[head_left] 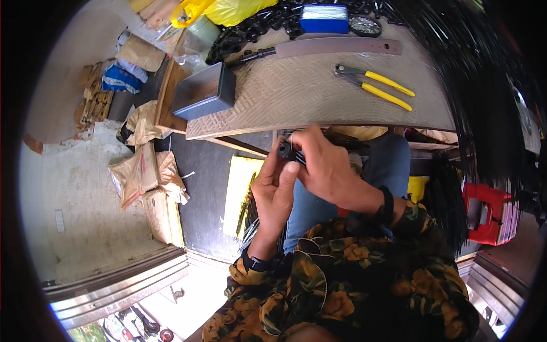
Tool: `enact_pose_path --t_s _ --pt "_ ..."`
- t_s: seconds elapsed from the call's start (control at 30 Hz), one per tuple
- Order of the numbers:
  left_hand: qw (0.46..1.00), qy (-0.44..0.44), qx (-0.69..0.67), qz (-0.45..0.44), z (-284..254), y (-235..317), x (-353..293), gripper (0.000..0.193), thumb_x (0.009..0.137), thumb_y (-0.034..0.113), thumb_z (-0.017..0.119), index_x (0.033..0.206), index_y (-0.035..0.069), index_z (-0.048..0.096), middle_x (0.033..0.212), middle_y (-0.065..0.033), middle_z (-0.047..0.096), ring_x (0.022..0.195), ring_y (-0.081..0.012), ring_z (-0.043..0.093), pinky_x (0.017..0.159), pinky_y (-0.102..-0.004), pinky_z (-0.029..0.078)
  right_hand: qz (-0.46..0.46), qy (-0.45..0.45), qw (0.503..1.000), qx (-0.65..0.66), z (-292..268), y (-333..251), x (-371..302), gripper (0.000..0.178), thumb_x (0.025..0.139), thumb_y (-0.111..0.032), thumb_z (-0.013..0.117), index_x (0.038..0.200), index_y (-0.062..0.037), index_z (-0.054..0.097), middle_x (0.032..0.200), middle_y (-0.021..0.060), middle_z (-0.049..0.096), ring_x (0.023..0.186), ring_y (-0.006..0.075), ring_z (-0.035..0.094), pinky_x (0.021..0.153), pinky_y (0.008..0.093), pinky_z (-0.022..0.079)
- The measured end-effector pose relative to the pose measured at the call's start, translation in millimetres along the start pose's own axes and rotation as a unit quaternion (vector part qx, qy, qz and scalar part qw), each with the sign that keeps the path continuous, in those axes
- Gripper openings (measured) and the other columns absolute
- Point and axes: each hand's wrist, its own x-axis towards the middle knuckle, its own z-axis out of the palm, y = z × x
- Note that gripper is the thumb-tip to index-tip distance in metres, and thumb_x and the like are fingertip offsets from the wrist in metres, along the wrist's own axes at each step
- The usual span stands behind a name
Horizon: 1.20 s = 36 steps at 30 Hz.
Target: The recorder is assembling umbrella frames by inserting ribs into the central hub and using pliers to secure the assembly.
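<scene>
Just below the table's near edge, my two hands meet around a small round black part [285, 150] with a hole in its end. My left hand [272, 192] grips it from the left, thumb up along its near side. From the right, my right hand [326, 165] closes in with bent fingers at the same part. Thin dark pieces show beneath the right fingers, but what they belong to is hidden. Both hands are above my lap in blue trousers [310, 219].
On the table [273, 94] lie yellow-handled cutters [376, 86], a long flat blade [336, 47], a grey open box [204, 91], a blue box of thin pale pieces [323, 19] and a round dish [364, 26]. Long black strands [478, 97] hang at right, above a red stool [491, 211].
</scene>
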Motion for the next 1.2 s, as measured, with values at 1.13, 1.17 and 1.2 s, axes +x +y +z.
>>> enact_pose_path --t_s 1.13,1.17,1.2 --pt "0.964 -0.146 -0.114 0.192 -2.9 -6.0 16.8 0.040 0.079 0.037 0.063 0.095 0.001 0.056 0.076 -0.0038 0.055 0.074 -0.0166 0.048 0.077 -0.0342 0.037 -0.158 -0.092 0.980 -0.083 -77.2 29.1 9.9 0.026 0.076 -0.011 0.064 0.100 -0.0024 0.058 0.088 0.0144 0.062 0.076 0.0312 0.060 0.066 0.0366 0.048" --pt "0.948 -0.142 -0.253 0.131 0.8 -7.7 13.3 0.044 0.086 0.042 0.055 0.101 0.001 0.053 0.074 -0.0047 0.054 0.069 -0.0149 0.048 0.074 -0.0325 0.039 -0.008 -0.032 0.977 -0.209 -93.9 35.5 14.3 0.028 0.078 -0.018 0.063 0.101 -0.0033 0.056 0.091 0.0142 0.061 0.082 0.0324 0.059 0.068 0.0390 0.047" --pt "0.945 -0.144 -0.258 0.136 1.9 -6.0 13.0 0.044 0.086 0.042 0.055 0.101 0.001 0.053 0.074 -0.0047 0.054 0.069 -0.0149 0.048 0.074 -0.0325 0.039 -0.093 0.074 0.943 -0.310 -116.7 54.4 27.6 0.027 0.080 -0.024 0.063 0.096 -0.0049 0.055 0.091 0.0118 0.059 0.084 0.0326 0.058 0.068 0.0401 0.046"
